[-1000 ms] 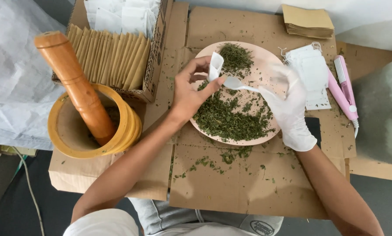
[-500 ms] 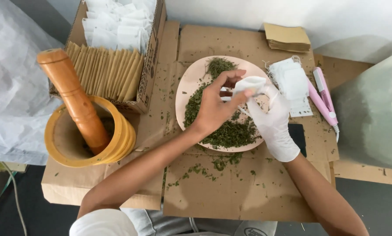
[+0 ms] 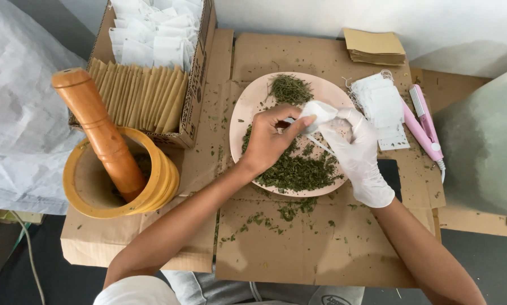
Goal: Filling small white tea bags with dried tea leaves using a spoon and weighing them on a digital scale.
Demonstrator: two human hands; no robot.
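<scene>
The work surface is flattened brown cardboard [image 3: 321, 248] laid against a pale wall, with green herb crumbs scattered over it; a round pink plate [image 3: 247, 110] sits at its centre, carrying dried green herb flakes [image 3: 298, 169] in a broad pile near the person and a smaller heap at the far rim. Above the plate, the bare left hand [image 3: 267, 141] pinches a small white filter sachet [image 3: 316, 113] between thumb and forefinger; the remaining fingers are curled. The right hand [image 3: 355, 149], in a white glove, meets the sachet from the other side; its fingers are closed toward the sachet, but whether they grip it cannot be told. A thin spoon handle [image 3: 321, 145] shows between the hands. To the left stands a yellow wooden mortar [image 3: 163, 181] with an orange-brown pestle [image 3: 101, 133] leaning in it; behind it, a cardboard box [image 3: 199, 73] holds white sachets and tan envelopes. Right of the plate lie a stack of white sachets [image 3: 384, 107] and a pink handheld sealer [image 3: 425, 124]; tan envelopes [image 3: 375, 46] are stacked at the far edge.
</scene>
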